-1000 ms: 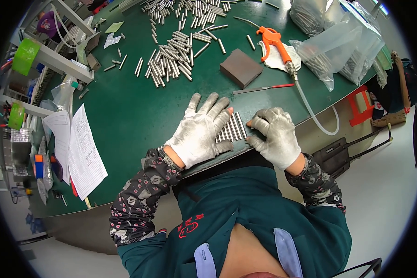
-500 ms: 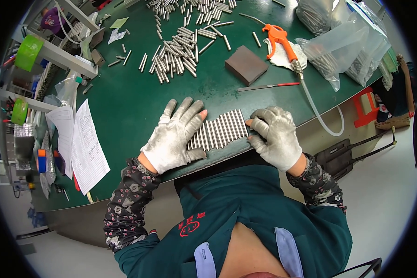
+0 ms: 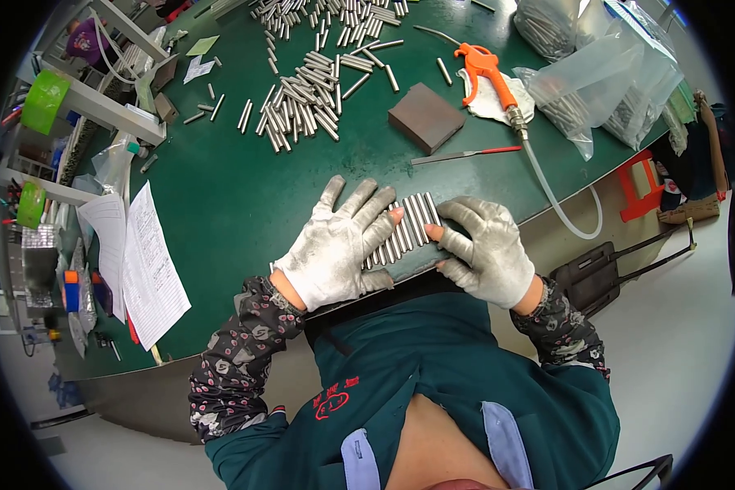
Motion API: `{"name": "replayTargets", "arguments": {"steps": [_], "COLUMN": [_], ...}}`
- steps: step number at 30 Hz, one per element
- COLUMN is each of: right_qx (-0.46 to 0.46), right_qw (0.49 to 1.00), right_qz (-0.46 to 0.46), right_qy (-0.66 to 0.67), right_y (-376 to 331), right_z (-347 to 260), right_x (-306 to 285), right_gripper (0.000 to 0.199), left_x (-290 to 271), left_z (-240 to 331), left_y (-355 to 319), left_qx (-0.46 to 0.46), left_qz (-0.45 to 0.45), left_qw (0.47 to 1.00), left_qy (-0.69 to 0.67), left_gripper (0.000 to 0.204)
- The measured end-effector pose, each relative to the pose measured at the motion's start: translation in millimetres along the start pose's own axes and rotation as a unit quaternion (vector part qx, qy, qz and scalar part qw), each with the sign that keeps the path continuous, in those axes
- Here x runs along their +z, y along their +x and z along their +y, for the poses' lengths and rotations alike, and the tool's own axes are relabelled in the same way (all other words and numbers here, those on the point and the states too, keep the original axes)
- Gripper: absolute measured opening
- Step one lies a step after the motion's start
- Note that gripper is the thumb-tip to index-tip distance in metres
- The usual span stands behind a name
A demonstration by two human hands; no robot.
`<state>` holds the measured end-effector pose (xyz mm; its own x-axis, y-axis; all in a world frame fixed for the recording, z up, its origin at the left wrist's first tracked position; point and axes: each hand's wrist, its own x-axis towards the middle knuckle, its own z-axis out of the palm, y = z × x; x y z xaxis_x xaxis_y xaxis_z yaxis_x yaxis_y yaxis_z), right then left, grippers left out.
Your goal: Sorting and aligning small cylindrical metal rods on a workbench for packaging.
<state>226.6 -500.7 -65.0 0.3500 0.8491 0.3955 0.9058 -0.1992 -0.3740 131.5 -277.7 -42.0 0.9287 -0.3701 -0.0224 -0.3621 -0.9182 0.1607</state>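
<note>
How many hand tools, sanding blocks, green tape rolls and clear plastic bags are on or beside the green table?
Hand tools: 2, the orange air blow gun and the red-handled file
Brown sanding block: 1
Green tape rolls: 2
Clear plastic bags: 2
Total: 7

On my green surface [image 3: 220, 204] lay a brown block [image 3: 425, 118], an orange air gun [image 3: 487, 72], papers [image 3: 143, 265] and plastic bags [image 3: 604, 73].

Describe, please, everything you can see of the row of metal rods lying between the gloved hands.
The row of metal rods is a flat single layer of short, silvery, shiny cylinders packed side by side near the green table's front edge. The left hand, spread flat in a grey-white glove, covers its left part; the right hand touches its right end.
</note>
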Motion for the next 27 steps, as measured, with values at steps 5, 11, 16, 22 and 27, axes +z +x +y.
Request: {"name": "replayTargets", "arguments": {"steps": [5,11,16,22,27], "right_qx": [0.01,0.016,0.009,-0.024,-0.034], "right_qw": [1.0,0.999,0.999,0.999,0.998], "right_qz": [0.022,0.046,0.052,0.044,0.05], "right_qy": [0.005,0.008,0.003,-0.004,-0.007], "right_y": [-2.5,-3.2,-3.7,1.1,6.1], "right_z": [2.6,3.5,5.6,8.3,6.0], "right_x": [-3.8,-6.6,-5.7,-1.0,-0.1], "right_gripper": [0.041,0.04,0.04,0.036,0.032], "left_x": [1.2,-0.4,-14.4,-4.4,-5.6], "left_z": [4.7,6.2,-9.5,-19.7,-6.0], "left_y": [8.2,5.6,-32.7,-78.0,-69.9], "left_qx": [0.005,0.006,-0.063,-0.113,-0.1], "left_qz": [0.007,0.029,0.059,0.055,0.037], "left_qw": [1.0,1.0,0.996,0.992,0.994], "left_qy": [0.006,-0.006,0.018,0.027,0.005], "left_gripper": [0.085,0.087,0.085,0.087,0.084]}}
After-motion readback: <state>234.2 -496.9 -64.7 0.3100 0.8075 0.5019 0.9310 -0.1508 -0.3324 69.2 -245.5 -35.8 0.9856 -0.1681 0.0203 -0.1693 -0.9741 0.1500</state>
